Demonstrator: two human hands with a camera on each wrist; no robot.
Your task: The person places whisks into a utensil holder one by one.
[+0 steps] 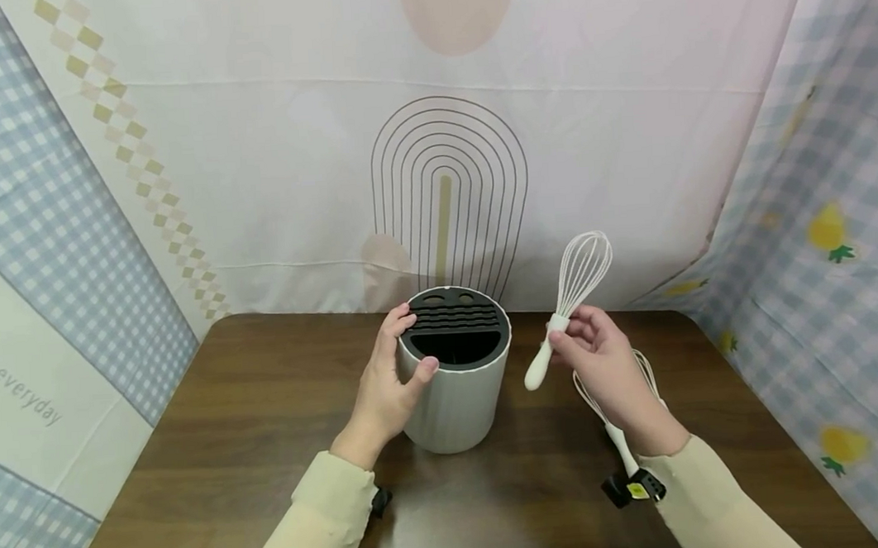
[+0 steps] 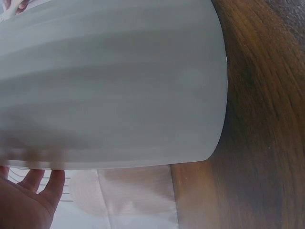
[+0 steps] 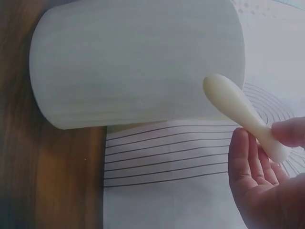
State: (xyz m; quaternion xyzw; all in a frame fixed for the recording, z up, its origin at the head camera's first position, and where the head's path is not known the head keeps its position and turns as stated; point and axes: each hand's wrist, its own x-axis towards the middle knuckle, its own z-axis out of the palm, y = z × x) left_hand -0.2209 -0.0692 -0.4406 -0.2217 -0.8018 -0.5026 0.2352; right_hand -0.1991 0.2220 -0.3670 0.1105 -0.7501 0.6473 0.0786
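Note:
A round white utensil holder (image 1: pixel 453 406) with a black slotted top (image 1: pixel 461 347) stands upright on the table. My left hand (image 1: pixel 388 384) grips its upper left side, the thumb at the front of the rim and the fingers farther back. In the left wrist view, the holder's pale wall (image 2: pixel 114 86) fills most of the picture. Right of the holder, my right hand (image 1: pixel 600 357) pinches a white whisk (image 1: pixel 558 321) near the top of its handle, wires up and handle slanting down toward the holder. The right wrist view shows the whisk's handle (image 3: pixel 233 102) between thumb and fingers.
A second white whisk (image 1: pixel 621 446) lies on the table under my right forearm, partly hidden by it. The brown wooden table (image 1: pixel 267 399) ends at a patterned cloth backdrop (image 1: pixel 293 190), with checked cloth (image 1: pixel 835 162) on the right side.

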